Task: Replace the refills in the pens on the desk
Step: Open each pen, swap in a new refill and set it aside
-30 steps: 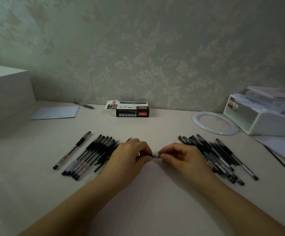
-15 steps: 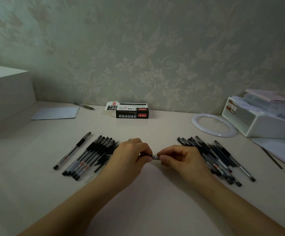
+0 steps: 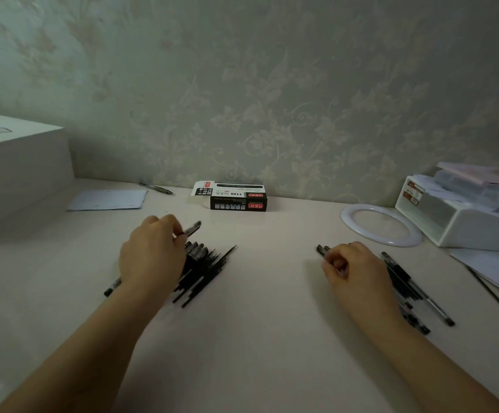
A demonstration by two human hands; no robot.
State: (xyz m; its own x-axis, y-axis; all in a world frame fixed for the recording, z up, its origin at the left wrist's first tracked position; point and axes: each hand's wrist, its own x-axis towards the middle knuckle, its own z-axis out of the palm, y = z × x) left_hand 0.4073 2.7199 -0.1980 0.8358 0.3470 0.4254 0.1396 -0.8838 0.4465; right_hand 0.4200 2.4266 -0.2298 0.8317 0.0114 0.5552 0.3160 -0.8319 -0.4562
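Observation:
My left hand (image 3: 152, 251) holds a black pen (image 3: 191, 228) by its middle, lifted just above the far end of the left pile of pens and refills (image 3: 206, 269). That pile lies fanned on the desk, partly hidden under the hand. My right hand (image 3: 355, 269) sits with curled fingers on the near-left end of the right pile of pens (image 3: 406, 284). Two pen ends stick out past its fingertips; whether it grips one is hidden.
A black-and-white refill box (image 3: 231, 198) stands at the back by the wall. A white ring (image 3: 380, 225) and a white organiser (image 3: 462, 222) are at the right, with papers (image 3: 495, 269). A blue sheet (image 3: 108, 199), a stray pen (image 3: 155, 187) and a big white box (image 3: 18, 162) are at the left.
Both hands held one pen together at the desk's middle. They have parted: the left carried the pen left over its pile, the right moved onto the right pile.

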